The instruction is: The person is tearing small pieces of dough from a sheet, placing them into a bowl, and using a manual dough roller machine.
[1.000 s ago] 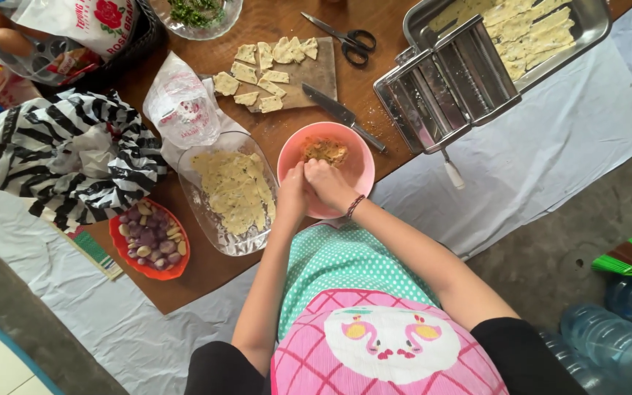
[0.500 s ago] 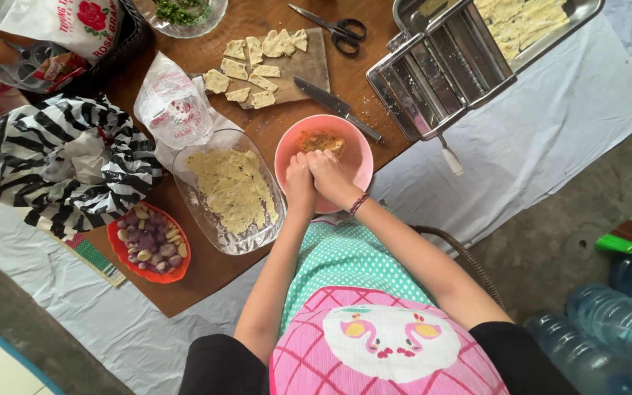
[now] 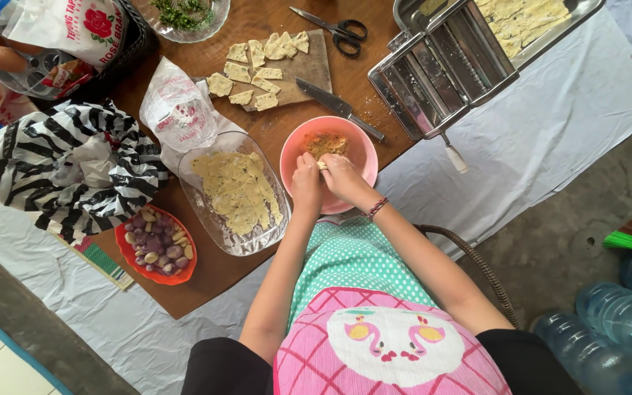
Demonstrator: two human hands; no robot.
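My left hand point(image 3: 306, 181) and my right hand point(image 3: 341, 175) are together over a pink bowl point(image 3: 292, 150) on the brown table. Both pinch a small pale piece of dough point(image 3: 321, 166) between the fingertips. A brownish filling point(image 3: 325, 143) lies at the far side of the bowl. Just left of my left hand stands a clear glass dish point(image 3: 217, 222) with a flat yellowish layer of dough point(image 3: 238, 192). A bead bracelet sits on my right wrist.
A wooden board point(image 3: 309, 64) with cut dough pieces, a knife point(image 3: 339, 107) and scissors point(image 3: 338, 31) lie beyond the bowl. A metal pasta roller point(image 3: 440, 66) stands at the right, a red dish of shallots point(image 3: 156, 243) and a striped bag point(image 3: 67, 164) at the left. Water bottles point(image 3: 608, 329) stand on the floor.
My hands have stayed together over the pink bowl, with small finger movements on the dough piece. The view has shifted slightly.
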